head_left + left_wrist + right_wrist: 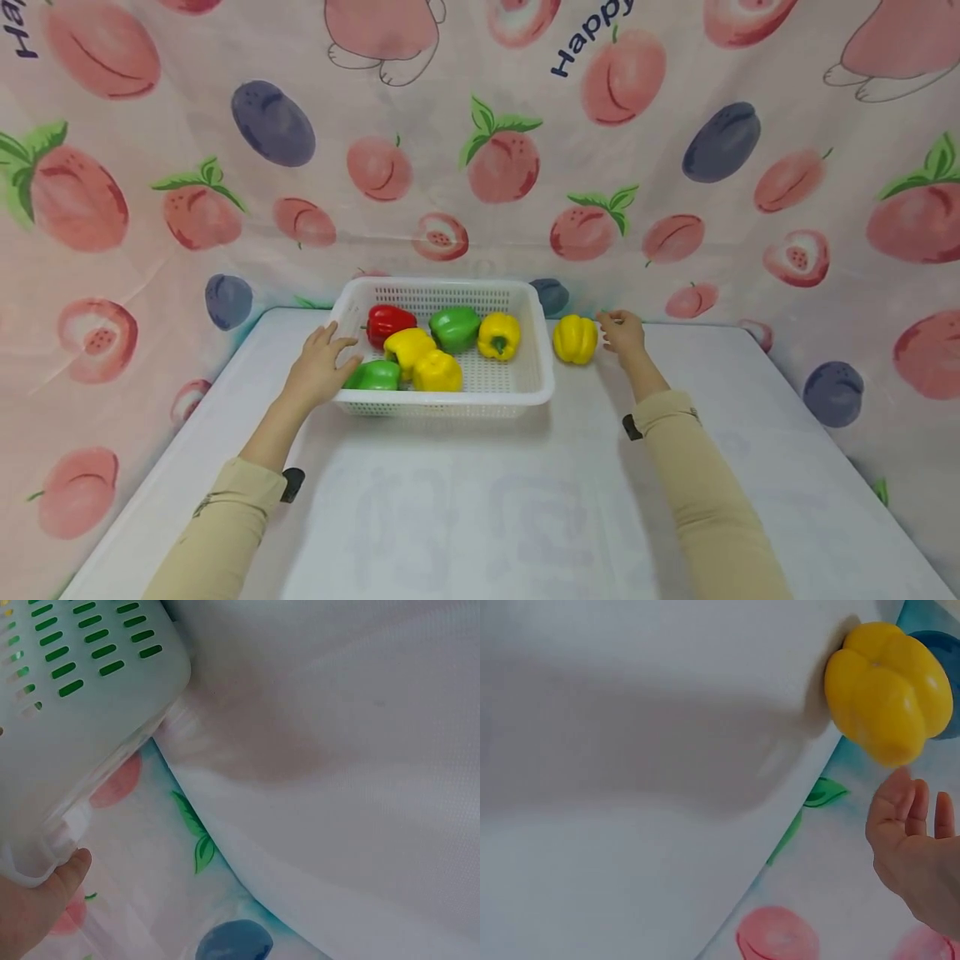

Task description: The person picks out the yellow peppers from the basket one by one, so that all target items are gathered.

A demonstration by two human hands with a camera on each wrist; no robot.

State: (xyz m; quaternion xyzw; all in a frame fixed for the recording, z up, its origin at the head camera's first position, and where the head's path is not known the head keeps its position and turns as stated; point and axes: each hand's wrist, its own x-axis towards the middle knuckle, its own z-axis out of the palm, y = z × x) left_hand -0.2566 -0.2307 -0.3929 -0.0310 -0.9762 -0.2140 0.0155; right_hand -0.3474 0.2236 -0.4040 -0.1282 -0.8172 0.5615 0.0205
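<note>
My left hand [318,367] rests over the left rim of a white plastic basket [442,400], fingers spread. In the left wrist view, one straight finger [73,871] lies along the outside of the basket. Inside the basket are a red bell pepper [390,325], green bell peppers [454,329] and several yellow bell peppers [437,372]. Another yellow bell pepper [575,339] sits on the table, right of the basket. Just beside it is my right hand [624,333], fingers loosely bent, fingertips close to the pepper's side with nothing held.
A white-covered table [465,500] carries the basket, which stands near its back edge. Behind and around it hangs a fruit-printed cloth [450,200]. Both forearms wear beige sleeves with a small dark device [293,485] at the wrist.
</note>
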